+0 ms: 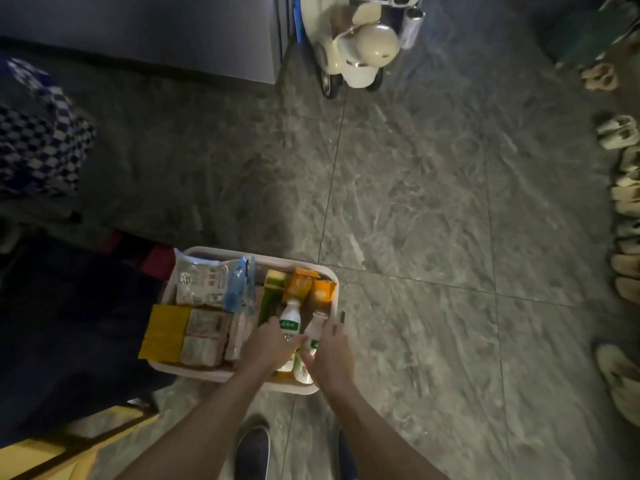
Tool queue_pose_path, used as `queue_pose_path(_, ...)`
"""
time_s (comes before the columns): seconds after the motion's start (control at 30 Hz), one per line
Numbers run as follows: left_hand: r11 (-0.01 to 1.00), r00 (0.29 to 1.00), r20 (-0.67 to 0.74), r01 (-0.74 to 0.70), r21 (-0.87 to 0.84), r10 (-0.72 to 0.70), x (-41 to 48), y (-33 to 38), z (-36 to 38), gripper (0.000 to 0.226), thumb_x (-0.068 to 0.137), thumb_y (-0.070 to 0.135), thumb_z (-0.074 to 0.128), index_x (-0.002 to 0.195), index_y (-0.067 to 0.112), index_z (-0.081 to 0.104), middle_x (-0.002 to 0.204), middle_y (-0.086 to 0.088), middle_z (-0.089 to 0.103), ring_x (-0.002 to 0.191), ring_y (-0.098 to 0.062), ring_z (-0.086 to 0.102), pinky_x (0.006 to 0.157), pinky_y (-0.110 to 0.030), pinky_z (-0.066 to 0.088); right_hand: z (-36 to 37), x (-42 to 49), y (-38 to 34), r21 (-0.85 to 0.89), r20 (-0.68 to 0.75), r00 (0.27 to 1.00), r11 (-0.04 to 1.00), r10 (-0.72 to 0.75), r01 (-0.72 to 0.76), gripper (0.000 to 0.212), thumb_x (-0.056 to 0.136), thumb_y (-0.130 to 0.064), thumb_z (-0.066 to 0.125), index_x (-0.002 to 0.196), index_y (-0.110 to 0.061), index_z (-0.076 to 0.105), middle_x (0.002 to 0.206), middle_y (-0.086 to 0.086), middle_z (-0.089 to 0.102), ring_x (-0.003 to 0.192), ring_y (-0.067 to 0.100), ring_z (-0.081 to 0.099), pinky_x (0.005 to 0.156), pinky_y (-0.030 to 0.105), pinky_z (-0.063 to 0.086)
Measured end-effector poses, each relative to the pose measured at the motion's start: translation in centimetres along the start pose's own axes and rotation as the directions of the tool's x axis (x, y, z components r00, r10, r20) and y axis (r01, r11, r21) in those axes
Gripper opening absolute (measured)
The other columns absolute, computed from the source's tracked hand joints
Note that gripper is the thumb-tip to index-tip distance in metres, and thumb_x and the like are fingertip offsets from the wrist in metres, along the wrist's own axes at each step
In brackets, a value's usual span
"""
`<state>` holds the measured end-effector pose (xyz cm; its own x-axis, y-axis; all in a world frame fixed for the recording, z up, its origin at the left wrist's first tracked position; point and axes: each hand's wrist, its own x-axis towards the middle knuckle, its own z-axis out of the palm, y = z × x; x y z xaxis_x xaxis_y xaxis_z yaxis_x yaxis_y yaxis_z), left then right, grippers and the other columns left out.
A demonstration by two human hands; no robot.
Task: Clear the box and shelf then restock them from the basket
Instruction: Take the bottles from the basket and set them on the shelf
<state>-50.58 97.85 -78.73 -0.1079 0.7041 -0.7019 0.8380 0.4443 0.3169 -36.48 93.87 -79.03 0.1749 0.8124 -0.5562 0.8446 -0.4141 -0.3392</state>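
A white basket (194, 252) sits on the grey floor, packed with snack packets, orange cartons (298, 285) and a green carton (272, 292). Both my hands reach into its right end. My left hand (273, 344) wraps around a small white bottle with a green label (290, 318). My right hand (330, 351) grips a second white bottle (316, 325) beside it. Another bottle (302, 370) lies below, between my hands. A yellow packet (164, 332) hangs over the basket's left side. No box or shelf is clearly visible.
A cream toy scooter (356, 50) stands at the top by a grey cabinet (138, 32). Slippers (620, 133) line the right edge. Dark bags (69, 323) and checkered fabric (38, 133) crowd the left. My shoe (252, 452) is below the basket.
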Motion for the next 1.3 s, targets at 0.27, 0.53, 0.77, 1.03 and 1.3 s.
queue_pose_path(0.27, 0.992, 0.999, -0.025, -0.038, -0.123, 0.035, -1.9, -1.0, -1.3, 0.042, 0.085, 0.056, 0.080, 0.113, 0.031, 0.061, 0.099, 0.009, 0.069, 0.086, -0.012, 0.067, 0.076, -0.037, 0.057, 0.5, -1.9, -2.0, 0.287, -0.101, 0.989, 0.955, 0.111, -0.078, 0.052, 0.088, -0.039, 0.081, 0.123, -0.033, 0.044, 0.108, -0.006, 0.070, 0.093, 0.019, 0.068, 0.066, 0.032, 0.048)
queue_pose_path(0.53, 0.927, 0.982, -0.132, -0.175, -0.331, 0.138, -8.6, -0.8, -6.8, 0.051, 0.082, 0.045, 0.086, 0.122, 0.035, 0.056, 0.108, 0.016, 0.067, 0.103, -0.012, 0.068, 0.091, -0.046, 0.060, -5.9, -6.3, -3.8, 0.396, -0.215, 0.977, 0.914, 0.002, 0.085, 0.064, 0.084, -0.024, 0.085, 0.135, -0.032, 0.048, 0.113, -0.005, 0.070, 0.096, 0.022, 0.070, 0.075, 0.043, 0.058)
queue_pose_path(0.77, 0.849, 0.894, -0.384, -0.377, -0.371, 0.229, -15.6, 1.6, -15.0, 0.053, 0.070, 0.055, 0.088, 0.110, 0.042, 0.055, 0.101, 0.022, 0.071, 0.095, -0.002, 0.069, 0.085, -0.043, 0.062, -17.3, -10.8, -7.1, 0.452, -0.351, 0.915, 0.820, -0.200, 0.352, 0.052, 0.079, -0.022, 0.087, 0.118, -0.040, 0.058, 0.098, -0.016, 0.073, 0.086, 0.006, 0.070, 0.073, 0.042, 0.060)
queue_pose_path(1.03, 0.759, 0.765, -0.608, -0.521, -0.390, 0.213, -26.8, 5.0, -25.3, 0.051, 0.073, 0.033, 0.095, 0.110, 0.029, 0.061, 0.099, 0.012, 0.074, 0.090, -0.004, 0.072, 0.080, -0.037, 0.062, -28.5, -17.7, -14.1, 0.242, -0.415, 0.747, 0.729, -0.519, 0.640, 0.055, 0.082, -0.028, 0.090, 0.130, -0.023, 0.062, 0.119, -0.001, 0.071, 0.098, 0.019, 0.069, 0.082, 0.042, 0.060)
queue_pose_path(1.3, 0.722, 0.627, -0.775, -0.574, -0.386, 0.084, -36.7, -0.3, -28.6, 0.061, 0.064, 0.063, 0.087, 0.114, 0.036, 0.065, 0.109, 0.015, 0.074, 0.100, -0.007, 0.072, 0.087, -0.046, 0.062, -30.6, -23.8, -20.7, 0.125, -0.391, 0.531, 0.529, -0.752, 0.840, 0.053, 0.082, -0.028, 0.090, 0.127, -0.021, 0.062, 0.119, -0.005, 0.067, 0.100, 0.011, 0.064, 0.081, 0.025, 0.048)
